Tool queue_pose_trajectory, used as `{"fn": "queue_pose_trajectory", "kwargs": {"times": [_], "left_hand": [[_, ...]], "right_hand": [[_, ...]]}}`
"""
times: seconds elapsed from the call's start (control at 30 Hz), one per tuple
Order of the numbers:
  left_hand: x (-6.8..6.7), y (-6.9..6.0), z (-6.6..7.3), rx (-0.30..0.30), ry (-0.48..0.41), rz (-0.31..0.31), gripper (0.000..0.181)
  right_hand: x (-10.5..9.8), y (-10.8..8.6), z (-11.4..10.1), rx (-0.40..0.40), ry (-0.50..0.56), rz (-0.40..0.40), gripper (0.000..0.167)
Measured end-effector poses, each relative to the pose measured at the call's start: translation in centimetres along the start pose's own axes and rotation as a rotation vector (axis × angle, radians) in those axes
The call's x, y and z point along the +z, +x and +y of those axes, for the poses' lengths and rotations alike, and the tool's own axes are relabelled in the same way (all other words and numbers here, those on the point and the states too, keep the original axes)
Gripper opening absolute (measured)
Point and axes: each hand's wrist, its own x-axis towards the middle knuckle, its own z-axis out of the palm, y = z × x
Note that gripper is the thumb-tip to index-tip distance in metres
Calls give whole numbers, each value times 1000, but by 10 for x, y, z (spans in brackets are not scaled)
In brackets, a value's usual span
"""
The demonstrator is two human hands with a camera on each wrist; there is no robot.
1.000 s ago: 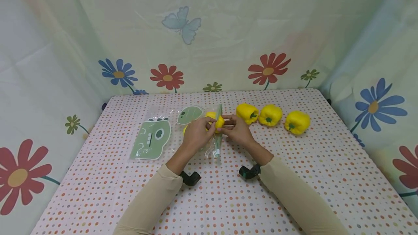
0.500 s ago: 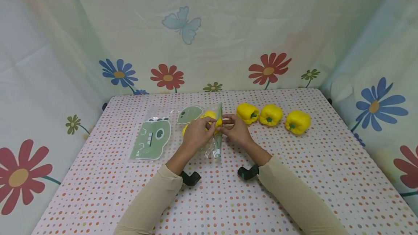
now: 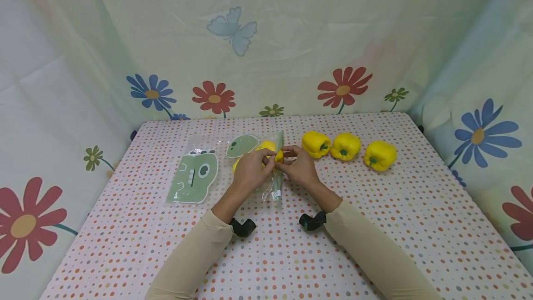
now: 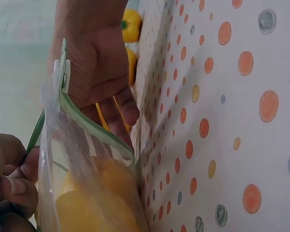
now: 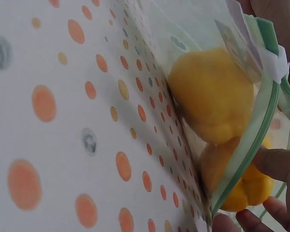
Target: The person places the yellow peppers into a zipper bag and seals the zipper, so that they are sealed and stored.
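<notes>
A clear zip bag (image 3: 272, 192) with a green print and green zip strip (image 5: 250, 145) lies with its mouth toward the right. My left hand (image 3: 251, 170) pinches the upper edge of that mouth. Between the thumb and fingers of my right hand (image 3: 303, 168), a yellow bell pepper (image 5: 256, 187) sits in the opening, partly past the zip strip. Another yellow bell pepper (image 5: 210, 92) rests inside the bag against it, blurred by the plastic. The left hand and the bag's plastic hide part of the contents in the head view.
Right of the bag stand three yellow bell peppers, the near-left one (image 3: 315, 145), a middle one (image 3: 345, 146) and a right one (image 3: 380, 155). A clear bag with a one-eyed green monster (image 3: 200, 186) lies flat at left. The dotted tablecloth (image 3: 266, 253) covers the table.
The right hand has edged left, and the pepper it holds has gone further into the bag's mouth. The left hand stays nearly still at the bag's edge.
</notes>
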Motion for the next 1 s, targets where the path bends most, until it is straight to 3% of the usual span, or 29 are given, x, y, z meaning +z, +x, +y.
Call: {"fn": "queue_pose_trajectory", "kwargs": {"times": [0.53,1.0], "left_hand": [[0,1,0,8,12,8,24],[-1,-1,-1,-16,19,4,24]], "right_hand": [[4,3,2,-15,-8,-7,58],[11,7,0,24,-10,-25,58]]}}
